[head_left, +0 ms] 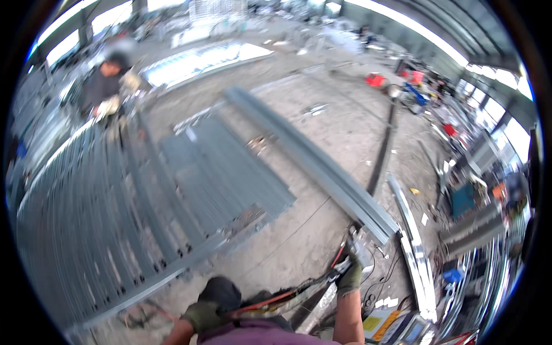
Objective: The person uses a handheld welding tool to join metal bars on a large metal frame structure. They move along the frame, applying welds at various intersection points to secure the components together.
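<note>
My right hand, in an olive glove, is closed around a tool whose kind is blurred. A red cable runs beside it. In front of this hand lies the near end of a long bundle of grey metal channels. My left hand, also in an olive glove, is low at my body beside a dark rounded shape, probably my knee. An orange-red cable stretches from next to my left hand toward the right one. The left fingers are curled and partly hidden, seemingly around this cable.
A large slatted grey metal frame with flat panels lies to the left. Another person bends over its far end. Bright metal strips and a printed box lie right. Loose cables cross the floor.
</note>
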The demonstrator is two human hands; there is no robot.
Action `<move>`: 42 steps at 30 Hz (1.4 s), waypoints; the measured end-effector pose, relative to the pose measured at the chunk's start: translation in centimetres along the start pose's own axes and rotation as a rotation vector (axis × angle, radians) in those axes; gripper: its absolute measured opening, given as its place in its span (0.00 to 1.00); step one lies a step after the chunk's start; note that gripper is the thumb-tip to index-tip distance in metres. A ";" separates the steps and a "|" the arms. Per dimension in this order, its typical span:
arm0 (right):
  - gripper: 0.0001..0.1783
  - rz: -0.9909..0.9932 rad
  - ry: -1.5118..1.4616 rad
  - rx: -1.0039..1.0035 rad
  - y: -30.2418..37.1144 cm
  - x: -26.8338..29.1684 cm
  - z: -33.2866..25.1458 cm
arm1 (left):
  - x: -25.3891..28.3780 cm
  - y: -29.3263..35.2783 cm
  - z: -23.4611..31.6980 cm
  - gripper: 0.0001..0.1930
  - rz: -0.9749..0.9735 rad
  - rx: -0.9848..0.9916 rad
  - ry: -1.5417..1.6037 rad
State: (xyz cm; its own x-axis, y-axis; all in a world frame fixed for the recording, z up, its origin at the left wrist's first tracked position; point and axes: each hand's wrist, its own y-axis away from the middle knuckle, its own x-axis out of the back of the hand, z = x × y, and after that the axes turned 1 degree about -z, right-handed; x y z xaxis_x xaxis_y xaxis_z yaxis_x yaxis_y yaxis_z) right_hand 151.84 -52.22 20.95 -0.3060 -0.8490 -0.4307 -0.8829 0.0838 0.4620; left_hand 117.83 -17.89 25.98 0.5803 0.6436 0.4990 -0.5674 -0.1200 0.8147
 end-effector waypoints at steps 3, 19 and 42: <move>0.13 -0.175 0.060 0.085 -3.9 -5.3 -3.9 | 1.9 -1.9 2.1 0.37 0.062 -0.096 0.114; 0.30 -0.384 0.470 0.453 -11.0 -31.1 -12.0 | 8.4 -18.4 8.0 0.25 0.318 -0.267 0.555; 0.29 -1.350 0.708 -0.315 -18.1 -63.3 13.0 | 8.1 -26.7 -4.1 0.23 1.142 1.069 0.598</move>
State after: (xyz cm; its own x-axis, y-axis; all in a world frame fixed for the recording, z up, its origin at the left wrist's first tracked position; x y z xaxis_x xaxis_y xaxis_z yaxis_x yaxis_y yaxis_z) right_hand 182.56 6.79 29.82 0.9293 -0.2738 -0.2477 -0.2199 -0.9494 0.2243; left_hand 135.28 -6.41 7.05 -0.2536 0.0165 0.9672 0.2597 -0.9620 0.0845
